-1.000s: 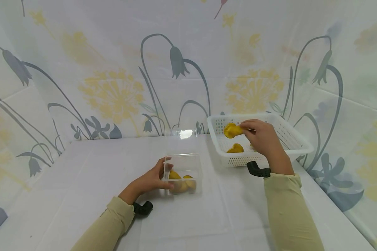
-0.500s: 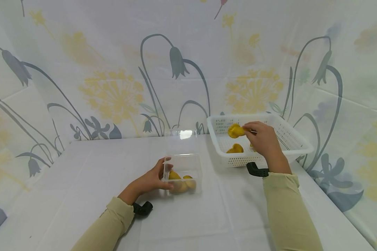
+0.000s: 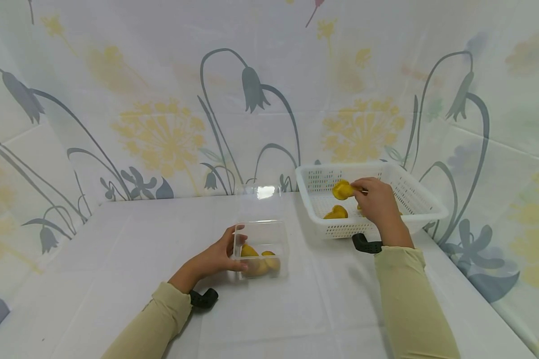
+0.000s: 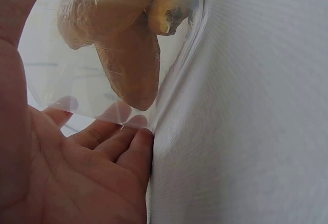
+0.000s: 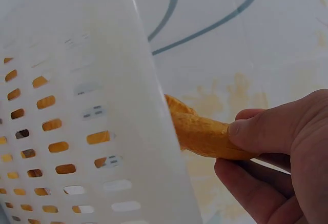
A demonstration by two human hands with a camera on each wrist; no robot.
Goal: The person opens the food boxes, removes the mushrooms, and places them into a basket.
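My right hand (image 3: 376,200) pinches the stem of a yellow mushroom (image 3: 342,190) between thumb and fingers, over the white basket (image 3: 377,218). In the right wrist view the basket wall hides the cap end of this mushroom (image 5: 205,134). Further left, my left hand (image 3: 217,256) holds a clear plastic box (image 3: 282,234) by its left side, thumb toward the front and fingers toward the back. Inside the box lie yellow mushrooms (image 3: 270,260), seen through its wall in the left wrist view, one stem (image 4: 130,67) pointing toward the fingers.
Another yellow mushroom (image 3: 336,212) lies in the basket, with more yellow showing through the slots in the right wrist view. The box's clear lid (image 3: 258,199) stands raised at the back. A white cloth (image 3: 139,239) covers the table; a flowered curtain (image 3: 161,75) hangs behind.
My right hand has moved slightly right and down with the mushroom, staying over the basket. The left hand and the box have kept their place.
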